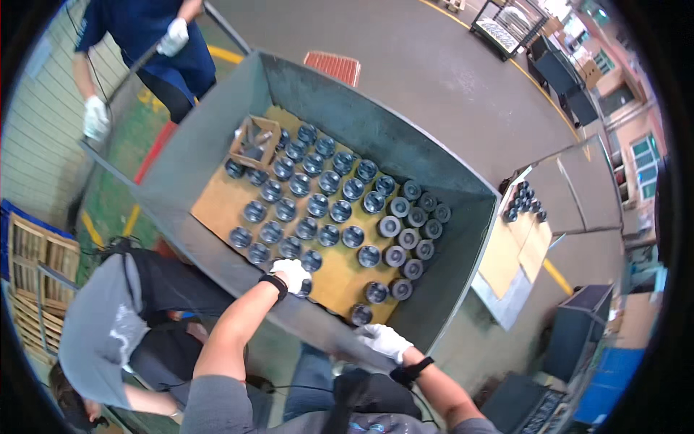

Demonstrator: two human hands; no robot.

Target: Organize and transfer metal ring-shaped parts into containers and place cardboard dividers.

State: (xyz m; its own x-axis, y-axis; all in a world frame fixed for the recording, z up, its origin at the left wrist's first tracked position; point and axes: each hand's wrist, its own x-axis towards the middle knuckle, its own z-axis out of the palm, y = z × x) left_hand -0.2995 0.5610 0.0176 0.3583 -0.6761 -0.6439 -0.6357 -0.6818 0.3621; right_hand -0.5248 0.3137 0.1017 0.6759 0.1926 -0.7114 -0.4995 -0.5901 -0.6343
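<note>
Many dark, shiny round parts (316, 205) stand in rough rows on the brown sheet (340, 260) lining a large grey metal bin (426, 152). My left hand (291, 275), in a white glove, reaches over the near wall. Its fingers are curled down at a dark round part (304, 288) by that wall, and their tips are hidden. At the near right my gloved right hand (384, 341) lies over the bin's rim, fingers stretched toward another round part (361, 314) but apart from it. Nothing shows in that hand.
A small cardboard box (256, 141) with loose pieces sits inside the bin. A person in dark blue with white gloves (173, 37) stands at the bin's handle. Another person in grey (101, 325) bends close on my left. More dark parts (525, 202) lie on a cart at right.
</note>
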